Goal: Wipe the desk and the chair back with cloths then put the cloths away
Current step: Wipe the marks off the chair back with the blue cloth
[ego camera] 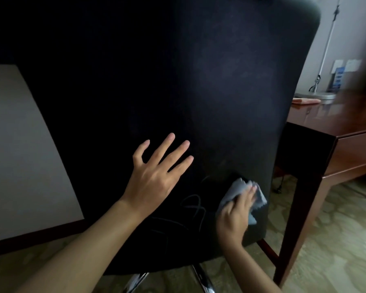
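The black chair back [178,81] fills most of the head view. My left hand [156,174] lies flat against its lower middle, fingers spread and straight. Low on the right side of the chair back, my right hand [237,212] presses a crumpled grey cloth [237,189] against the fabric, fingers laid over it. A pink cloth [304,100] lies on the brown wooden desk [347,123] behind the chair at the right.
A silver desk lamp [317,95] with a thin pole stands on the desk beside the pink cloth. The desk's leg [298,218] stands close to the chair's right edge. Chrome chair base legs [201,275] show below. A pale wall is at left, patterned carpet underfoot.
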{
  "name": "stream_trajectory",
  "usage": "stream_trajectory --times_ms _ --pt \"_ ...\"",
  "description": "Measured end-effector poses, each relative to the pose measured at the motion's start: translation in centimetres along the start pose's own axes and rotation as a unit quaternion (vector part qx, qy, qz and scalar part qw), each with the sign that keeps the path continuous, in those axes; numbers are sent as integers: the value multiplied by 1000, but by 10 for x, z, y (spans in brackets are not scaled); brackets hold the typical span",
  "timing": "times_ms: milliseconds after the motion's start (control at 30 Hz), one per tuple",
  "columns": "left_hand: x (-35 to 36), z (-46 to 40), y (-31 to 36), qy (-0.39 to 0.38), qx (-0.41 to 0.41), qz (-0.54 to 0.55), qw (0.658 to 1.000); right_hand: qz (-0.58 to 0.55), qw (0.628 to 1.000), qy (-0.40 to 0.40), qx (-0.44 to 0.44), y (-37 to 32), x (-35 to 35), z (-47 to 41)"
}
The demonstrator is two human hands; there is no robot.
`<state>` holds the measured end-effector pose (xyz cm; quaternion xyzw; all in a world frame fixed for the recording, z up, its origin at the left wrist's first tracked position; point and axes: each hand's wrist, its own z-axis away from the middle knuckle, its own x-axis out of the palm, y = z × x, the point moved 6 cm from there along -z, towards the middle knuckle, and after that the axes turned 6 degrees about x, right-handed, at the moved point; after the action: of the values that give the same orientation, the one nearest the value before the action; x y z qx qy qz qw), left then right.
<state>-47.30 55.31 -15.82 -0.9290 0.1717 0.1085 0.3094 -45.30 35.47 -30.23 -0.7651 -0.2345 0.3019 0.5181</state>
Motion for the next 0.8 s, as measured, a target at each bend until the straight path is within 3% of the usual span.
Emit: stream_trajectory --times_ms 167,267,367,433,500,667,800 --pt "-2 -2 2 9 -7 -7 1000 9 974 44 -224 -102 12 1" --pt "-3 -2 1 15 -5 -10 1000 79 948 44 -305 -81 21 16" --pt "-2 0 1 20 -1 -8 1000 169 909 -30 -380 -15 33 52" --pt "-2 0 2 18 6 -3 1000 194 897 -60 -393 12 32 59" --pt "-2 -2 0 11 7 -7 1000 172 911 -60 -370 -2 27 43" --pt "-3 -4 12 -8 -2 13 1000 39 960 56 -271 -77 12 -4" --pt "7 -17 43 -49 38 63 996 24 971 25 -238 -24 22 15"
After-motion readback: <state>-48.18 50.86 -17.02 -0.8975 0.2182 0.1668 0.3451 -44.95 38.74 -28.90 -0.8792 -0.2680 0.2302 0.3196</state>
